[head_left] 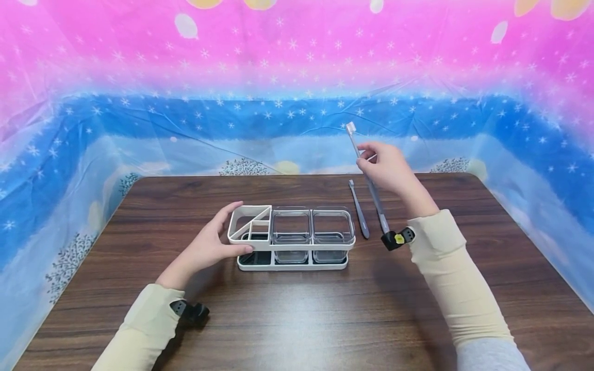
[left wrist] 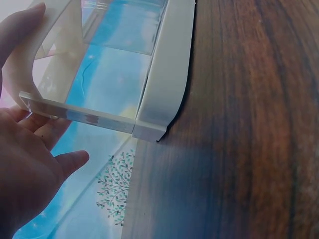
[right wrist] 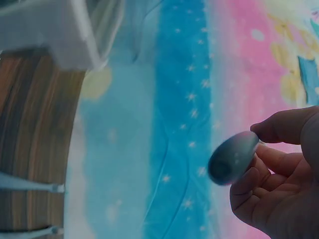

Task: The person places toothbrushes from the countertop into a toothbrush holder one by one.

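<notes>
Nearest on the wooden desk [head_left: 297, 319], the left hand [head_left: 211, 247] rests against the left end of a white organizer rack [head_left: 291, 238] — fingers fairly straight along its rim, thumb on the front edge, a spread grip touching rather than clasping. The rack stands upright in the desk's middle, with a divided white compartment at its left and two clear square cups [head_left: 311, 226] beside it. Just right of the rack a grey toothbrush [head_left: 359, 211] lies flat on the desk. Farther back, the right hand [head_left: 387, 167] pinches a second grey toothbrush [head_left: 366, 175] between thumb and fingers — raised above the desk, tilted, bristle head uppermost. Behind hangs a pink-and-blue starred backdrop [head_left: 297, 77].
</notes>
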Available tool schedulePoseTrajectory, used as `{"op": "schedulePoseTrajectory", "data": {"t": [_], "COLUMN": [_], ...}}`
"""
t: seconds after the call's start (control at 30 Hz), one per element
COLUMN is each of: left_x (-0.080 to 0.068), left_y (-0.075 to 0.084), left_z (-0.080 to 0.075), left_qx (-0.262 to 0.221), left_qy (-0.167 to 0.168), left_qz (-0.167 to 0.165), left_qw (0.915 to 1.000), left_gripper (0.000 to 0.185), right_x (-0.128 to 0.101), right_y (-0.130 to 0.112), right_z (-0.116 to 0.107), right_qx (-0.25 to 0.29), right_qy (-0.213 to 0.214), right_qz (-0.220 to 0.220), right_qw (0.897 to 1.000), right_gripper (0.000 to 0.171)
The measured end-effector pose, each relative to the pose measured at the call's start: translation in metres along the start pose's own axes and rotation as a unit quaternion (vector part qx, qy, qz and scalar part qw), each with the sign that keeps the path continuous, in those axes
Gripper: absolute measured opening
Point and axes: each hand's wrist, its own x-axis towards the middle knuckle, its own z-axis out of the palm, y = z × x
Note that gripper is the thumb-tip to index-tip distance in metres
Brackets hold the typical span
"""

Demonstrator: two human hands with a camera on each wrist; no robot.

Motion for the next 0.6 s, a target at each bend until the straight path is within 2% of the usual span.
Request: {"op": "schedulePoseTrajectory", "data": {"t": [0.6], "left_x": [0.000], "left_y": [0.000], "left_z": [0.001], "left_qx": [-0.008], "left_qy": [-0.001], "left_qz": [0.003], "left_qw": [1.0000], "left_gripper": [0.097], "right_x": [-0.012], "right_y": [-0.058], "right_z": [0.020], "right_qx": [0.048], "right_qy": [-0.024], "right_qz": [-0.080], "right_qw": [0.995], "right_gripper": [0.041]}}
